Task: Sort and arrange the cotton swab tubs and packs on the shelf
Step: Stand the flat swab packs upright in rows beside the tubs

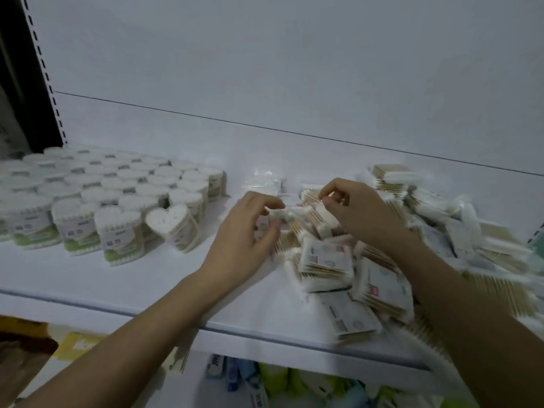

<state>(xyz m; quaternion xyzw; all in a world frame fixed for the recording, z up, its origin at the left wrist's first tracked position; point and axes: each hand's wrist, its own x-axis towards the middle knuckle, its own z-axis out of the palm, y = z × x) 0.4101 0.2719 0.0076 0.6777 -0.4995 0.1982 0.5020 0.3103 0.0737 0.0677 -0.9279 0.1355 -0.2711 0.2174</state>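
Heart-shaped cotton swab tubs (114, 201) stand in packed rows on the left of the white shelf (164, 278); the front right tub (170, 223) leans tilted. A loose pile of flat cotton swab packs (368, 275) covers the right side. My left hand (247, 234) is at the pile's left edge, thumb and fingers curled round the white end of a pack (290, 214). My right hand (356, 212) hovers over the pile's back and pinches a pack's thin edge between thumb and forefinger. Whether both hands hold the same pack is unclear.
A few clear-wrapped white packs (265, 181) lie at the back between tubs and pile. Some packs hang over the shelf's front edge (347, 334). Coloured goods (265, 381) fill the shelf below. A perforated upright (44, 72) bounds the left.
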